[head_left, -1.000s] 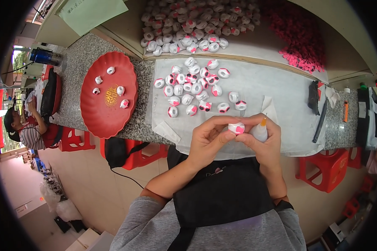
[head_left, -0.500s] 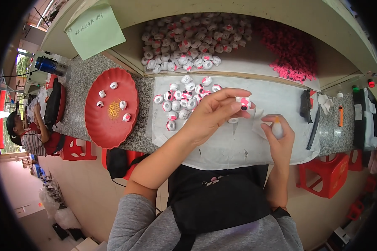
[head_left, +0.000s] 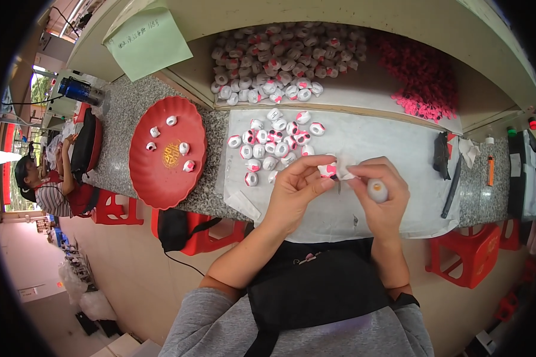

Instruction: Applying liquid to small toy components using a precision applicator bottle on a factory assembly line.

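My left hand (head_left: pixel 295 196) pinches a small rounded white piece with pink and black markings (head_left: pixel 327 171) between thumb and fingertips. Close against it, my right hand (head_left: pixel 388 199) grips a crumpled white tissue (head_left: pixel 345 166) in its fingertips. The same hand also keeps a small whitish bottle with an orange tip (head_left: pixel 377 190) tucked in its fingers. The tissue meets or nearly meets the piece; exact contact is too small to tell. Left of my hands, several similar white pieces (head_left: pixel 270 162) lie loose on the white sheet (head_left: pixel 399 143).
A red scalloped tray (head_left: pixel 140 172) with several pieces stands at the left. On the shelf behind are a heap of white pieces (head_left: pixel 286 56) and a pile of pink parts (head_left: pixel 420 80). A dark strip (head_left: pixel 451 187) lies at the right. Another person (head_left: pixel 53 190) sits far left.
My left hand has come lower and nearer with the piece. My right hand has moved in to meet it, bringing the tissue to the piece and tilting the bottle over.
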A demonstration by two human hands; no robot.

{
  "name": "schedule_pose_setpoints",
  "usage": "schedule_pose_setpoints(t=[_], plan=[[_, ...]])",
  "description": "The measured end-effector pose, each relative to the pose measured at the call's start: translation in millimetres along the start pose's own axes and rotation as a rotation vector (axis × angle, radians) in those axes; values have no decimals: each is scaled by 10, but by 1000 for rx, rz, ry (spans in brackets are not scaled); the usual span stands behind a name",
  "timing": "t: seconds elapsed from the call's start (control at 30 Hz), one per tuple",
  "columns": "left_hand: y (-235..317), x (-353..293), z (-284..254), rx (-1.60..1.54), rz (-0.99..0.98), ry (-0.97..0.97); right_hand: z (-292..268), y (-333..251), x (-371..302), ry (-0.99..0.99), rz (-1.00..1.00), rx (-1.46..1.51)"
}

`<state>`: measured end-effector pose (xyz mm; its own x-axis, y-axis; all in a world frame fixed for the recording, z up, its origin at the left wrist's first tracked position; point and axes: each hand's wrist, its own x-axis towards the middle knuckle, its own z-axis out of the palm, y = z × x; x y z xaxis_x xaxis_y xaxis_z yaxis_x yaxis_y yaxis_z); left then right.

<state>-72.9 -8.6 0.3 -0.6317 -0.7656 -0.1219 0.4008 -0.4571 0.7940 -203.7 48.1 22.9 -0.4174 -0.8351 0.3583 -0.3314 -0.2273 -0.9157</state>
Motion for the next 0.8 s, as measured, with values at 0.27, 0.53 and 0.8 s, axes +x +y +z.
schedule_pose_setpoints(t=[0.27, 0.53, 0.8], plan=[[19, -137, 22, 138, 93, 90, 98, -20, -68, -84, -268, -260], [-6, -73, -128, 96, 50, 11, -280, 1, -51, -71, 75, -26], [27, -118, -249, -64, 65, -6, -922, 382, -227, 216, 277, -100]])
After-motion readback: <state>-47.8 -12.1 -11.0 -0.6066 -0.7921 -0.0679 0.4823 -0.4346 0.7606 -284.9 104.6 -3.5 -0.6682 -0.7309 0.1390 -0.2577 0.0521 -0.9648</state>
